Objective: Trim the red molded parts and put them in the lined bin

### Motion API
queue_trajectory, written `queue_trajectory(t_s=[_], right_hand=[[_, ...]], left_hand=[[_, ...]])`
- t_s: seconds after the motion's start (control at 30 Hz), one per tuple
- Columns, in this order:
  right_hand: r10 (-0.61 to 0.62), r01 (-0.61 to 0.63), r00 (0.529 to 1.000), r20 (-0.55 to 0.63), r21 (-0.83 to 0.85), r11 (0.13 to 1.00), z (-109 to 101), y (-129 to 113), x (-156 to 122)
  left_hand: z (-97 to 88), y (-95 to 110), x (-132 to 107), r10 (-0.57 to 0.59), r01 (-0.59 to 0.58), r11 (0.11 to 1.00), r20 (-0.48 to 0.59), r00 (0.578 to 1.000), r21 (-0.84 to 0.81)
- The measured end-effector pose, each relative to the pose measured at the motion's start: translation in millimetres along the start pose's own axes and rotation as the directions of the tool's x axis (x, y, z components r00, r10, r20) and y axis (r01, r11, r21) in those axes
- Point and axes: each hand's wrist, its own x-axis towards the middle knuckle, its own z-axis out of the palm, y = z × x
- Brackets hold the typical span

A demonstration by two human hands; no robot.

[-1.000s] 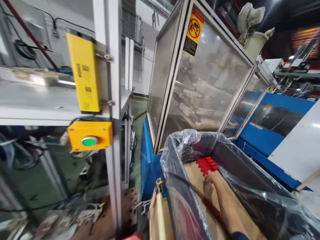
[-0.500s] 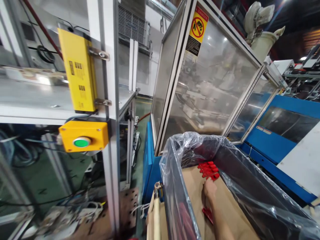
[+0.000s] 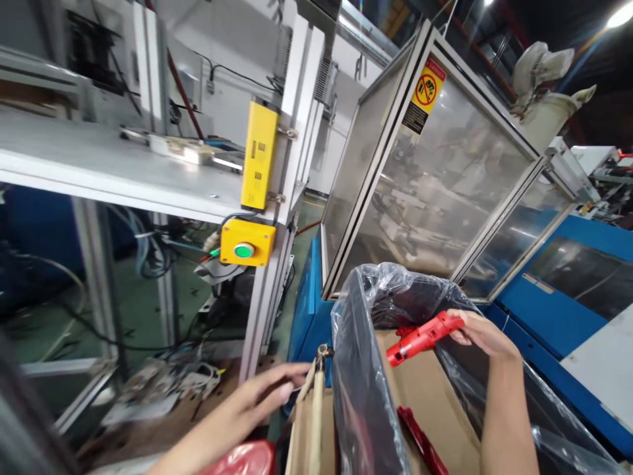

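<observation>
My right hand [image 3: 487, 336] is raised over a cardboard-lined box [image 3: 430, 389] and grips a red moulded plastic part [image 3: 424, 338] by one end. A second red plastic part [image 3: 420, 432] lies on the cardboard below it. The box has dark walls with a clear plastic liner [image 3: 363, 349] folded over the rim. My left hand [image 3: 262, 392] is open outside the box, its fingertips close to a metal clip [image 3: 324, 351] and a tan strap [image 3: 316, 422] at the near corner, apparently not touching them.
A yellow safety switch [image 3: 260, 155] and a yellow button box [image 3: 247, 243] sit on an aluminium frame. Behind the box stands a glass machine guard [image 3: 435, 178] with a danger sticker. A blue machine [image 3: 558, 297] is to the right, loose cables lie on the floor, and red plastic [image 3: 242, 460] shows at the bottom.
My right hand has lifted a red part from the pile at the box's far end. My left hand has come into view beside the box, and the view has swung left.
</observation>
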Motion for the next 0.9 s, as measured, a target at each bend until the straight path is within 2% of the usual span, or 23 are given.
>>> queue_trajectory(t_s=[0.1,0.23,0.33,0.43,0.5,0.57,0.67,0.77,0.9], right_hand=[[-0.081,0.078,0.982,0.168,0.023,0.997,24,-39,6],[-0.151,0.145,0.894,0.423,0.048,0.988,59,-76,20],[-0.17,0.169,0.822,0.544,0.052,0.984,82,-91,31],[-0.192,0.154,0.785,0.59,0.115,0.981,102,-97,42],[-0.182,0.084,0.783,0.595,0.188,0.979,115,-96,50],[-0.159,0.013,0.788,0.595,0.242,0.97,129,-93,58],[-0.142,-0.035,0.797,0.587,0.281,0.959,148,-84,68],[-0.096,-0.106,0.826,0.555,0.322,0.941,164,-78,75],[-0.053,-0.136,0.857,0.512,0.324,0.936,177,-81,74]], left_hand=[[19.4,34,14,0.056,-0.056,0.997,0.002,0.998,-0.05],[51.5,73,28,0.111,-0.096,0.96,0.042,0.993,-0.261],[64.6,82,27,0.14,-0.098,0.94,0.106,0.985,-0.327],[68.1,81,16,0.053,0.013,0.915,0.151,0.987,-0.404],[68.0,78,6,-0.048,0.142,0.851,0.194,0.98,-0.505],[67.4,75,-3,-0.094,0.217,0.781,0.233,0.968,-0.586],[66.4,73,-14,-0.085,0.212,0.719,0.218,0.972,-0.662],[65.0,69,-18,-0.109,0.199,0.68,0.171,0.979,-0.706],[63.2,59,-21,-0.142,0.208,0.613,0.152,0.978,-0.762]])
